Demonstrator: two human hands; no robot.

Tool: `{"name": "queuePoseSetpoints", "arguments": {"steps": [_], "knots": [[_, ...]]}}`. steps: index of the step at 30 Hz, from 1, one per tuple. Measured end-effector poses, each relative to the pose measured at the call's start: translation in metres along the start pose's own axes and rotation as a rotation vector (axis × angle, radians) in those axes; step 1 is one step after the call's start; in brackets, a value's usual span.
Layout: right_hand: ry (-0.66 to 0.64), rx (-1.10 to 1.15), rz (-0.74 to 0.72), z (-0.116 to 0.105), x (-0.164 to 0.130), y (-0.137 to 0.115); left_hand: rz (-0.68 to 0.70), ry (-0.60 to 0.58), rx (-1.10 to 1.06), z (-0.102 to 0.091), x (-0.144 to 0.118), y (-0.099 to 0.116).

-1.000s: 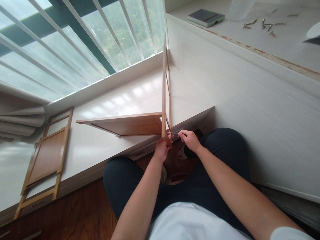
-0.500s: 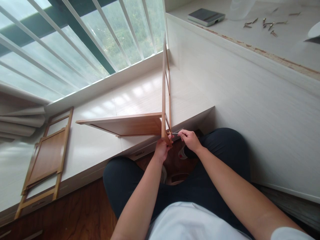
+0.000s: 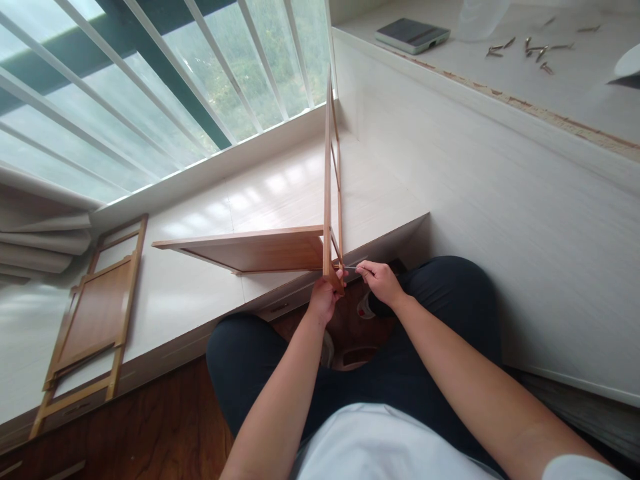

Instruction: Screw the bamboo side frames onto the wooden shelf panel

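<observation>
Fingers of your left hand clamp the stiff, light wooden frame at its lower corner (keep gripping there); your right hand pinches a thin metal tool.

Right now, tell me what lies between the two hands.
In the head view, a thin metal tool, pinched by the right hand, spans the gap to the wooden frame that the left hand grips at its bottom end.

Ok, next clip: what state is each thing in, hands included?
Left hand: gripping the foot of the upright frame.
Right hand: pinching a thin metal tool against the joint.
Upright frame: on edge, vertical.
Wooden panel: horizontal, meeting the frame.
Second frame: flat on the platform.
Screws: scattered loose on the shelf.
</observation>
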State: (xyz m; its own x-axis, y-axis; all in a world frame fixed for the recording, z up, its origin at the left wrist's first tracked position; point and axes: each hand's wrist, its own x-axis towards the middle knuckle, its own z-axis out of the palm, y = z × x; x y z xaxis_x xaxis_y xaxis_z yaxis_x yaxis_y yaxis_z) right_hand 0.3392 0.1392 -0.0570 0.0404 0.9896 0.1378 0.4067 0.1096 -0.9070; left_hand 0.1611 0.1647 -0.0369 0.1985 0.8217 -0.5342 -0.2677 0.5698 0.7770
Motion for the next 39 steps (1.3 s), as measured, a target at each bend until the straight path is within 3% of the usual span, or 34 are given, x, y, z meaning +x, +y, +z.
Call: {"name": "queuePoseSetpoints", "arguments": {"steps": [13,22,27,35,39], "knots": [[0.022,0.109,0.064,0.0,0.002,-0.001,0.005,-0.016,-0.005,-0.001,0.001,-0.002],[-0.131,0.498,0.363,0.009,0.009,-0.002,-0.009,-0.01,0.004,-0.001,0.0,0.0],[-0.155,0.599,0.446,0.006,0.011,-0.003,-0.005,-0.013,0.012,-0.001,0.001,-0.001],[-0.051,0.531,0.413,0.002,0.01,0.002,-0.006,-0.01,0.064,0.002,-0.001,0.001],[-0.026,0.444,0.351,0.003,0.008,0.005,-0.037,-0.011,0.159,-0.009,-0.003,0.001]]}}
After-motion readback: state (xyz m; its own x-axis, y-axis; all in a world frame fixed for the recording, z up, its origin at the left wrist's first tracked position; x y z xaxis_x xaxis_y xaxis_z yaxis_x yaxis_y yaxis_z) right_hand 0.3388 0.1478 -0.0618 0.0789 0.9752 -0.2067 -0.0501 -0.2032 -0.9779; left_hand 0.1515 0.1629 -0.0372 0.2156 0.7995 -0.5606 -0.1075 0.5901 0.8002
